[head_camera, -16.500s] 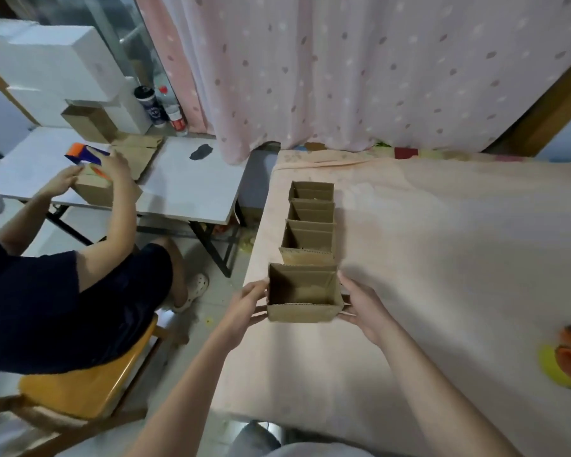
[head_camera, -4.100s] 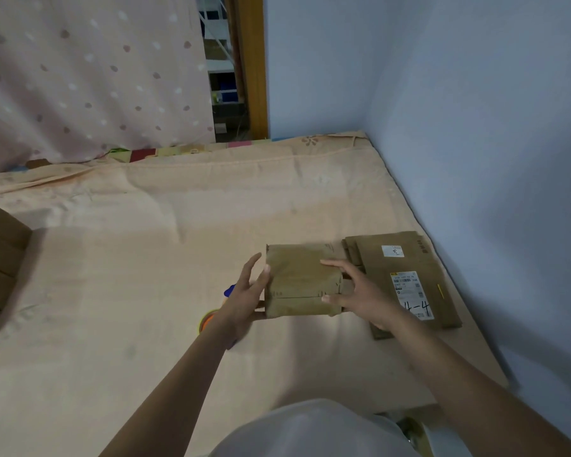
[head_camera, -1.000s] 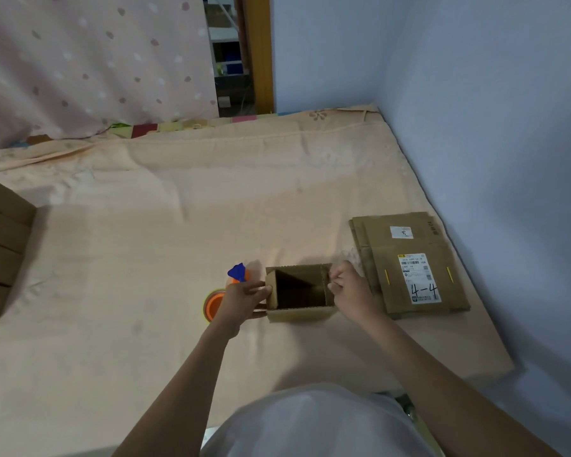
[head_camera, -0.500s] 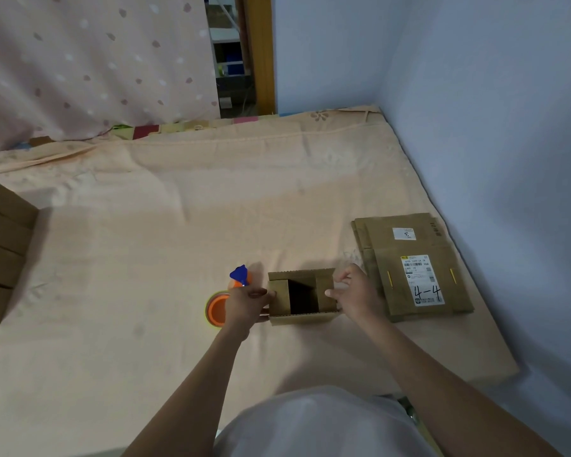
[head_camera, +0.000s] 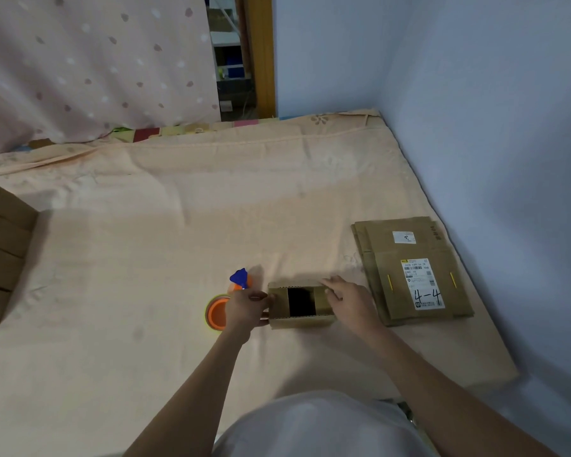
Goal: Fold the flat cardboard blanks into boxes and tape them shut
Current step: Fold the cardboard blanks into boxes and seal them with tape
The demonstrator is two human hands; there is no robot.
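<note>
Lower centre of frame: a small cardboard box [head_camera: 300,305] is held on the peach sheet [head_camera: 178,232], open top up. Since half a second ago both short end flaps have been pressed further inward, so the dark opening is narrower. Left hand [head_camera: 246,306] is curled against the box's left end; right hand [head_camera: 350,300] is pressed on the right flap, fingers bent over the far rim. Hands are apart, one on each end.

Orange tape dispenser [head_camera: 220,311] with blue handle is seen just left of the box, partly hidden by the left hand. Stack of flat blanks [head_camera: 409,268], marked "4-4", lies just right. Finished boxes [head_camera: 0,252] are lined up at the left edge.
</note>
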